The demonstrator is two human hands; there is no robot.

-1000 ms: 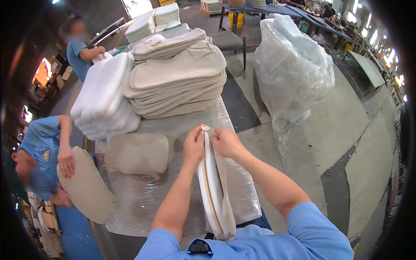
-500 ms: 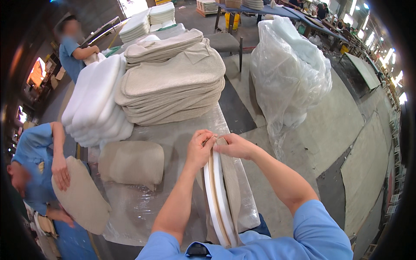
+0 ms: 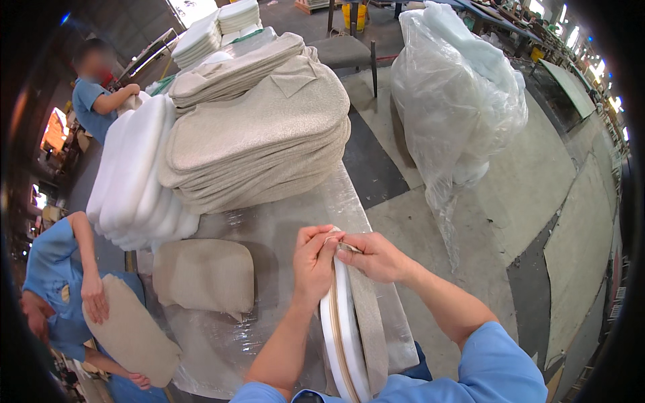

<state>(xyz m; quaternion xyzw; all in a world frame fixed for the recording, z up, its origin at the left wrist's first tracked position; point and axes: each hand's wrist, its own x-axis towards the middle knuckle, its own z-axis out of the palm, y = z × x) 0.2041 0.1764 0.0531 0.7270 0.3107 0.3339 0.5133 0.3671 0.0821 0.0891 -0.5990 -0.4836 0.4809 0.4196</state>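
A cushion stands on edge before me, its white foam (image 3: 354,339) showing on both sides of a long tan zipper (image 3: 338,336). Beige cover fabric (image 3: 369,329) hangs open along its right side. At the far end of the cushion, my left hand (image 3: 314,263) is closed, pinching the cover. My right hand (image 3: 377,257) grips a fold of the same cover right beside it, thumb and fingers pressed together. The exact bit of cloth or zipper end between the fingertips is too small to tell. A folded beige cover (image 3: 203,277) lies to the left.
Ahead, stacked beige covers (image 3: 262,121) and white foam pads (image 3: 127,174) stand on the plastic-covered table (image 3: 282,208). A plastic bag of white padding (image 3: 457,101) is at the right. Left, a co-worker (image 3: 50,248) holds a beige cushion (image 3: 127,329); another person (image 3: 94,101) works farther back.
My hands have come a little nearer, still at the cushion's far end, and my right fingers have curled in more. The near co-worker's cushion has shifted downward. The whole view has tilted slightly.
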